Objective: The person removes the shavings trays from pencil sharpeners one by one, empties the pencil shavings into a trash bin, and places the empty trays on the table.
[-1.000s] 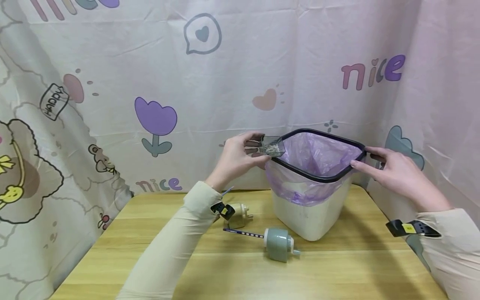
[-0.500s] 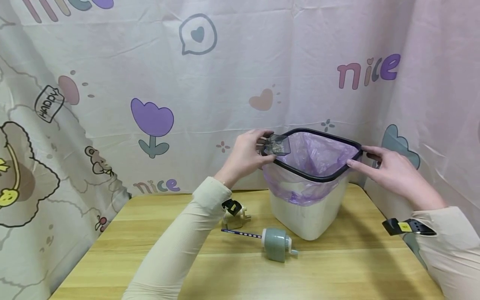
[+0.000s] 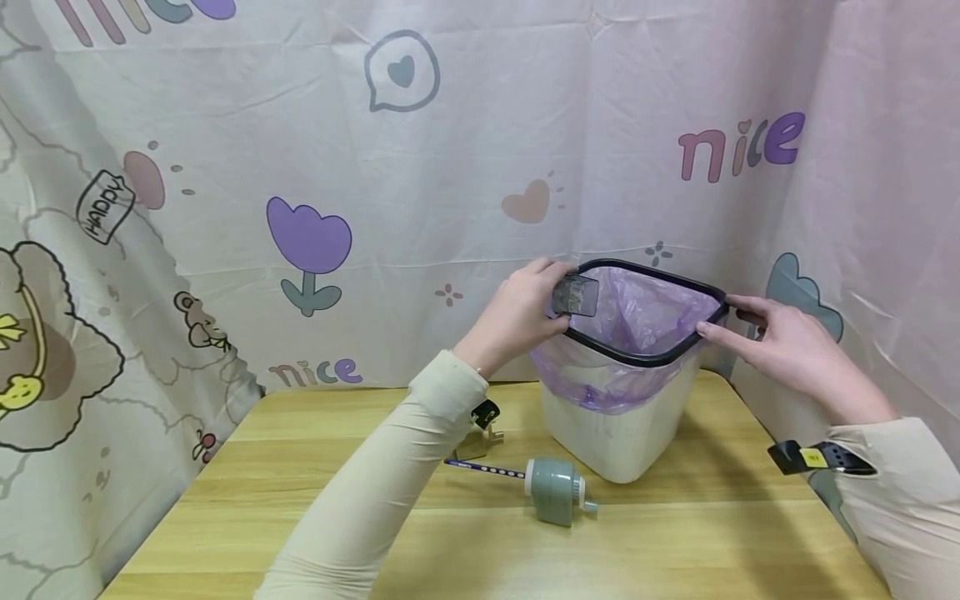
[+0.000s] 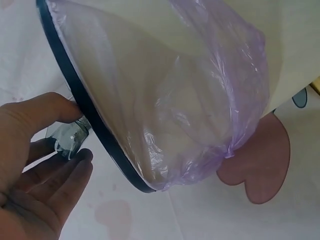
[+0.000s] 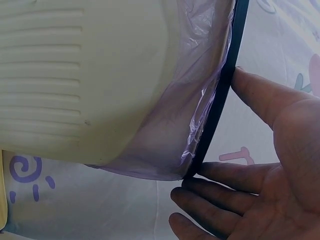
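My left hand [image 3: 519,307] holds a small clear plastic box [image 3: 581,297] by its sides, tilted over the left rim of a trash can [image 3: 611,442]. Pale bits, like pencil shavings, show inside the box. The left wrist view has the box [image 4: 69,139] between thumb and fingers, partly behind the black rim [image 4: 90,107]. On the opposite side, my right hand [image 3: 787,346] touches the rim near its right corner with thumb and fingertips, fingers fairly straight. A purple bag [image 3: 637,304] lines the can and folds over its outside.
In front of the can lies a grey-green crank pencil sharpener [image 3: 553,492] with a blue pencil [image 3: 487,469] in it. A cream sharpener [image 3: 472,446] is partly hidden behind my left sleeve. A printed curtain [image 3: 420,208] hangs behind the wooden table [image 3: 450,550].
My left hand has moved right with the box, which has tipped further over the can's opening. My right hand stays at the rim.
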Available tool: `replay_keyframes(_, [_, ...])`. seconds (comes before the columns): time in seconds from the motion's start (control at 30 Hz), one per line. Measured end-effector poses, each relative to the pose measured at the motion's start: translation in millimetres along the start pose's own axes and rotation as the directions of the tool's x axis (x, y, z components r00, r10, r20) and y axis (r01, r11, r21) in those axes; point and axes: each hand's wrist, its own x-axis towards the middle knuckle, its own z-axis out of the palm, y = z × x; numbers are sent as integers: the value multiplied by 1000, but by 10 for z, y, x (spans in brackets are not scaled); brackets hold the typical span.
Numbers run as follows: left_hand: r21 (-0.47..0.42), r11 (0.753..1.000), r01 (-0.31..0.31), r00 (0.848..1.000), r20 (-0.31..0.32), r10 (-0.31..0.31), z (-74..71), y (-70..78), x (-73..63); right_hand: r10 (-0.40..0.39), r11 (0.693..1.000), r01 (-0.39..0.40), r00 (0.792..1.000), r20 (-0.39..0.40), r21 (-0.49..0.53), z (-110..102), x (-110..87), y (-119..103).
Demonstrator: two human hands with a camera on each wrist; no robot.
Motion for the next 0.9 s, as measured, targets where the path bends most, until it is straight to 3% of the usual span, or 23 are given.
replay_keyframes(0.3, [128,986,-110,994,-11,112,27,51,14,2,1000,-2,1000,5,7,7,-1,-3])
replay_keyframes(0.63, [252,949,-190,980,-2,197,26,88,22,0,1000,0,1000,2,13,18,-1,1])
replay_keyframes(0.77, [333,917,-222,973,15,230,28,99,12,3,1000,-3,1000,8,11,12,-3,3])
replay_keyframes(0.9, [445,851,-278,955,31,296,34,91,-10,6,1000,-6,1000,17,13,7,-2,1])
